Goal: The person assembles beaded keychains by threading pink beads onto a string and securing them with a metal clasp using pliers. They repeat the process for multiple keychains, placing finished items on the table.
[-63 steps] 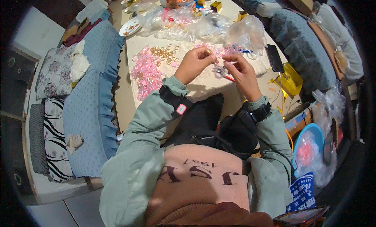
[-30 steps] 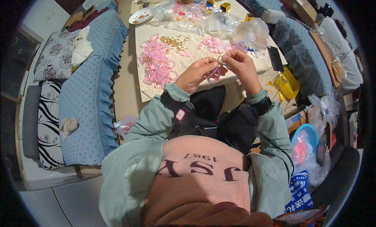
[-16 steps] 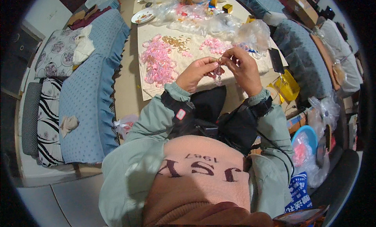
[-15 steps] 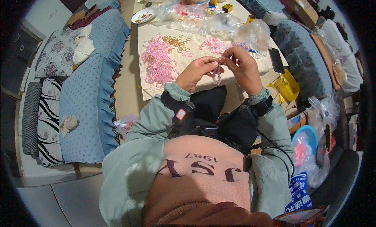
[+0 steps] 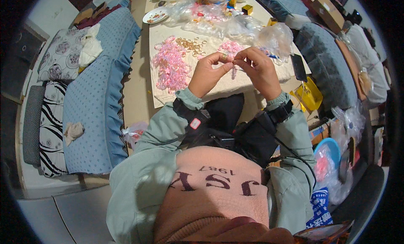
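My left hand (image 5: 208, 77) and right hand (image 5: 259, 72) just came up toward 12, so the fiddling's probably at the top of the strand (image 5: 234, 72). Right's pinched tight there, left's tips nearly meet, can't tell if they're gripping; it dangles around 1 o'clock, pale pinkish-purple, beady

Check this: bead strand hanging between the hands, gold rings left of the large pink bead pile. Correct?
Only the side is wrong: the head view shows the gold rings to the right of the large pink bead pile. The bead strand does hang between the left hand and the right hand.
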The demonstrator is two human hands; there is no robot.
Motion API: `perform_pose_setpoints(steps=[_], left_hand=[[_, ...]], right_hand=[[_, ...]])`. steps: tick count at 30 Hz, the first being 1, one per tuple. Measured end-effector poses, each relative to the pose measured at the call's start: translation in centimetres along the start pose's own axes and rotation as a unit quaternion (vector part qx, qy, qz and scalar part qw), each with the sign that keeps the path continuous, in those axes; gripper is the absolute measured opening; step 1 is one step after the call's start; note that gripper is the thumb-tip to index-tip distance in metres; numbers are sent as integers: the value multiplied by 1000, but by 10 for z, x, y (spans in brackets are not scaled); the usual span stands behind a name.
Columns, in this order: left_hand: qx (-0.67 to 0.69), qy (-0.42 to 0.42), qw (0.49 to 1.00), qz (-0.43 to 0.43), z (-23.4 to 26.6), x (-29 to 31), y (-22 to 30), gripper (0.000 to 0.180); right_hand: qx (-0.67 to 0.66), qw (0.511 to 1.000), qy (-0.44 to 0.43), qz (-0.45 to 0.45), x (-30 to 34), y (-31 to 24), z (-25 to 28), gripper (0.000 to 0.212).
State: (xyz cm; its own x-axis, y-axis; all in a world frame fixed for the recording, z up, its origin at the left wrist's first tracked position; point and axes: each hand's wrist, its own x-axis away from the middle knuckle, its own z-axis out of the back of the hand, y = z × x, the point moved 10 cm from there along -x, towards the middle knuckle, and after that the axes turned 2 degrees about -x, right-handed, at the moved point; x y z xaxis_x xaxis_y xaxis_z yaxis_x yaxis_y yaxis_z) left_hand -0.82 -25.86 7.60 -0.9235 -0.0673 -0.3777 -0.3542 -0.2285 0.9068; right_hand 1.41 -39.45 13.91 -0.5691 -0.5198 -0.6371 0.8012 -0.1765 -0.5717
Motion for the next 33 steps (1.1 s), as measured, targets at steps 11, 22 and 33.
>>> perform_pose_setpoints(steps=[11,22,33], left_hand=[[179,39,978,101,24,2,-44,18],[308,59,938,146,40,6,-83,16],[314,78,935,143,48,4,-87,21]], right_hand=[[44,994,2,-95,7,93,-24,11],[129,986,-73,-77,9,154,-91,7],[151,976,-116,-107,17,167,-112,11]])
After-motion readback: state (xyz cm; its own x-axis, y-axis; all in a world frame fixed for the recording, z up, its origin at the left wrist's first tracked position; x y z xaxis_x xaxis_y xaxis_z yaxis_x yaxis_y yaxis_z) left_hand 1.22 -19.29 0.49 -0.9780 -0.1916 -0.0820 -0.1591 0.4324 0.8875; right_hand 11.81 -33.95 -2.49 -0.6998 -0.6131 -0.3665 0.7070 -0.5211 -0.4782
